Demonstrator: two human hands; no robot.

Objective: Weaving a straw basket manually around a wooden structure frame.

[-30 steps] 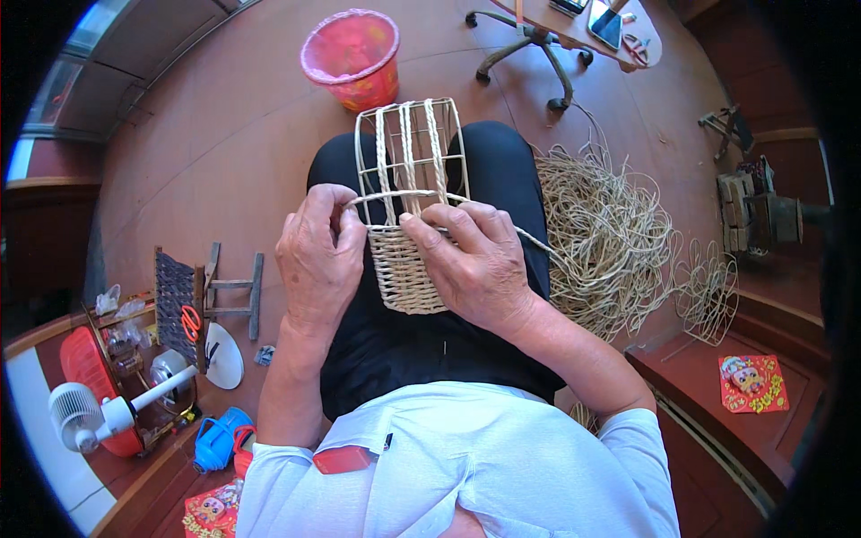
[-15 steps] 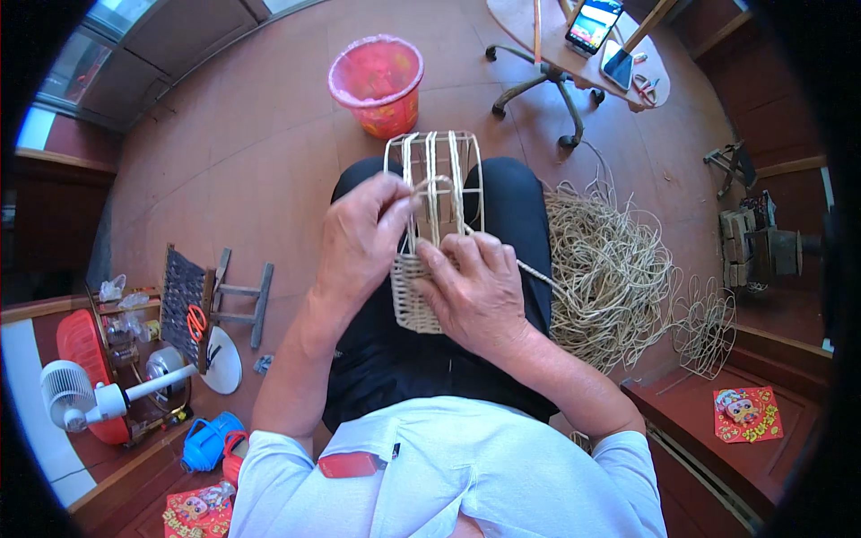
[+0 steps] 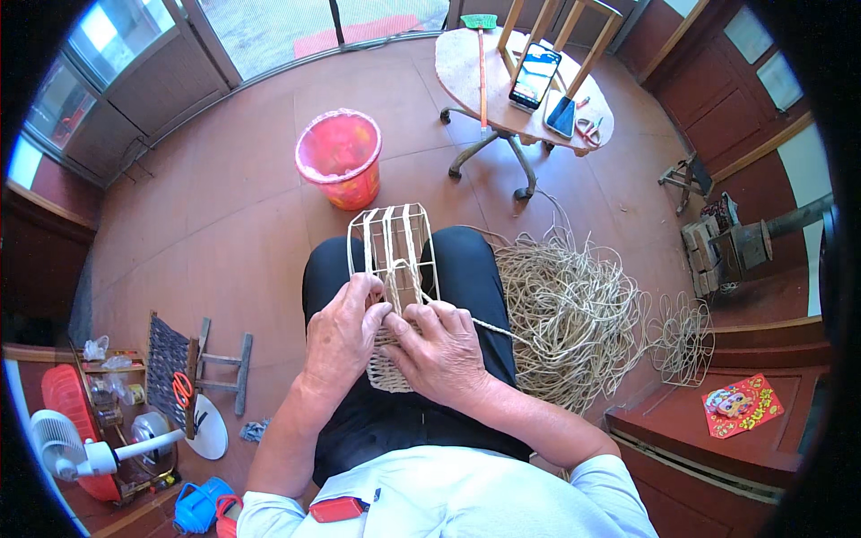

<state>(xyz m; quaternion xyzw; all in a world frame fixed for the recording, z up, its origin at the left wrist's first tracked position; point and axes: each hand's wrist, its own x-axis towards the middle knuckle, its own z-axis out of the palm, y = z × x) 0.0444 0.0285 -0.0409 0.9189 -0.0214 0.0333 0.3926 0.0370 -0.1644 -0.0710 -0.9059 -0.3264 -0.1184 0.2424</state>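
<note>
A partly woven basket on a wire frame (image 3: pixel 387 375) rests between my black-clad knees, its lower part densely woven and pale braided strands running along the upper frame. My left hand (image 3: pixel 337 335) pinches at the weaving edge, its fingertips partly hidden against the strands. My right hand (image 3: pixel 441 357) lies curled over the woven part beside it, fingers gripping the basket and cord. A pale cord (image 3: pixel 491 325) runs from there to a large tangled heap of cord (image 3: pixel 567 336) at my right.
A red bucket (image 3: pixel 337 152) stands ahead. A round table (image 3: pixel 457 67) holds phones, scissors and a wooden frame. At left are a fan (image 3: pixel 63 439), a folding stool (image 3: pixel 172 359) and blue jug (image 3: pixel 199 507); at right, wire frames (image 3: pixel 680 336) and a stove (image 3: pixel 740 247).
The view has tilted up, showing more of the doorway and table. My left hand rose along the strands, then came back beside my right hand, with a small cord loop now above the fingers.
</note>
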